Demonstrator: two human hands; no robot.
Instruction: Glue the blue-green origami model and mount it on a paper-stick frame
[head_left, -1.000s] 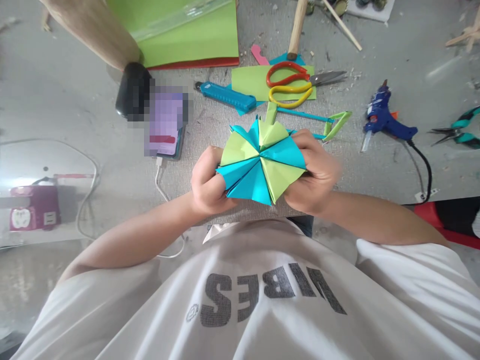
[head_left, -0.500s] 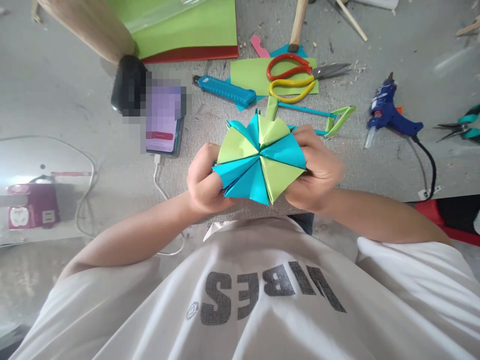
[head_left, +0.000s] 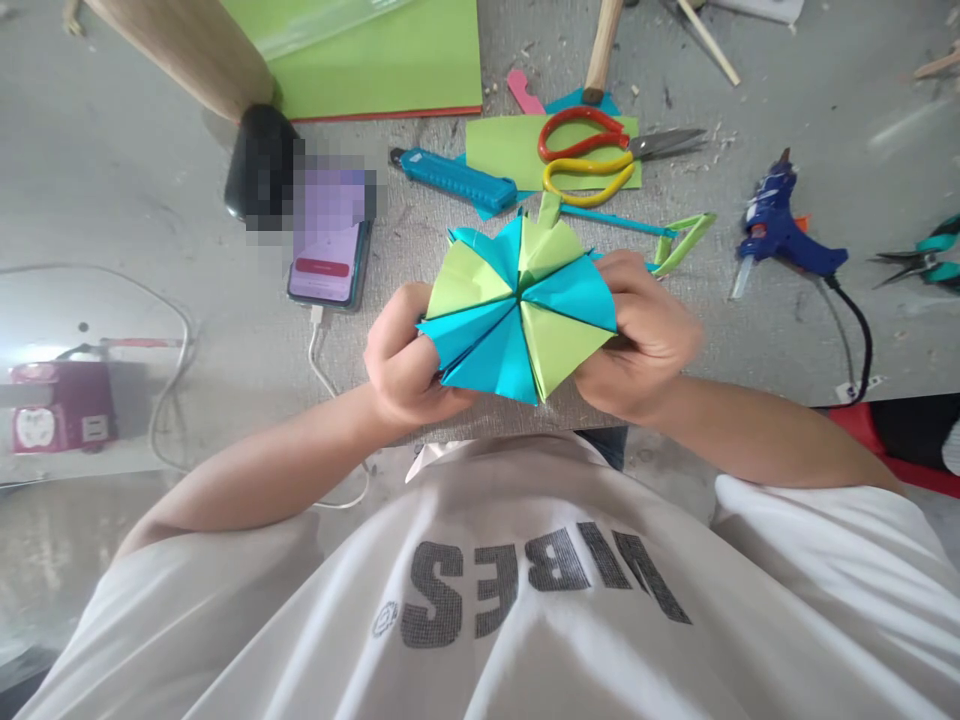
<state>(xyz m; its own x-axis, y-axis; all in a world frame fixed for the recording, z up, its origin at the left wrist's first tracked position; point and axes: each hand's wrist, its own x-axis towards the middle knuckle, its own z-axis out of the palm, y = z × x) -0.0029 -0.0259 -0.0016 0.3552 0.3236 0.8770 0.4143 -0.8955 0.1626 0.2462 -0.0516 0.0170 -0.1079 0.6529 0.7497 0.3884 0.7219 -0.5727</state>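
Gripping opposite sides of a folded paper wheel (head_left: 491, 352), the left hand (head_left: 405, 355) and right hand (head_left: 649, 335) were closed on its rim, with the wheel between them over the near part of the table (head_left: 409, 250). Green and blue segments met at the centre around a small dark gap. Most fingertips were hidden beneath the paper, so their exact reach could not be told. The piece was probably very light, fairly stiff along its creases, softer across each open panel, and not very slippery. The flared corners of the rim looked most fragile and would likely bend under a hard pinch. The soundest hold was judged to be at the two sides, taking several folds together, with the centre left unpressed. Beyond the wheel lay a paper strip frame (head_left: 619, 219), scissors (head_left: 631, 149) and a blue cutter (head_left: 457, 180); a glue gun (head_left: 789, 235) lay farther right, apart from the hands.
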